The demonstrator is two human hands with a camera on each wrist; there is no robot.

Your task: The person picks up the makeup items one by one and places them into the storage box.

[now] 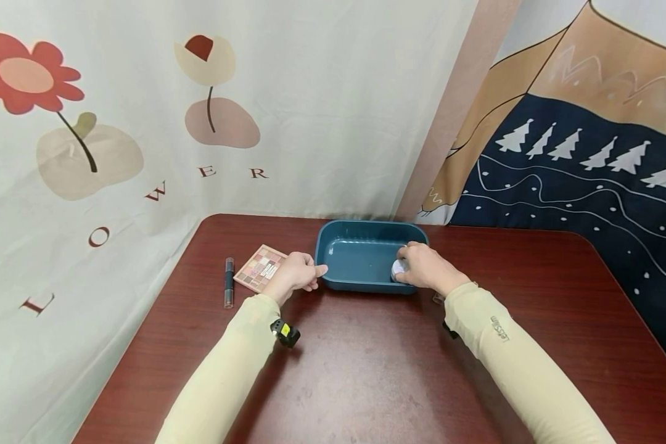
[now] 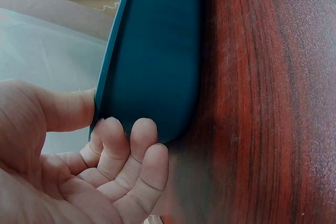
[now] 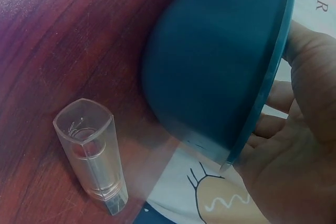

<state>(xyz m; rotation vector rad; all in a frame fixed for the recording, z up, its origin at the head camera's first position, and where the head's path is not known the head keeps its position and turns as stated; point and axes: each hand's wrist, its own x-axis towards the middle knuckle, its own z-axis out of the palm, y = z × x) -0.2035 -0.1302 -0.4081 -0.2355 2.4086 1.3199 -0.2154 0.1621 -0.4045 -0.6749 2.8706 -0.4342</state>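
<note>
L hand [image 1: 298, 271]: thumb on the L end rim of the teal plastic tray [image 1: 355, 256], fingers curled against the outside wall, so I'm pinching that edge.
R hand [image 1: 426, 266]: reaching over the R rim, thumb + fingers closed round a white round container [image 1: 398, 269].
White container: inside tray, near R corner, partly hidden by my fingers; can't tell if it touches the bottom.
Tray: upright on the reddish-brown wood-grain tabletop [image 1: 355, 370], by the far edge, btwn my hands.
Eyeshadow palette [image 1: 259, 268]: L of tray, lying at an angle, partly behind my L hand.
Dual-ended makeup tube [image 1: 229, 283]: just L of palette, dark middle, clear-ish ends.
Clear angular tube [image 3: 92, 156]: on tabletop outside tray's R end, near my R wrist; mostly covered in head view.
Backdrop: printed cloth [image 1: 322, 111] w/ flowers + letters.
</note>
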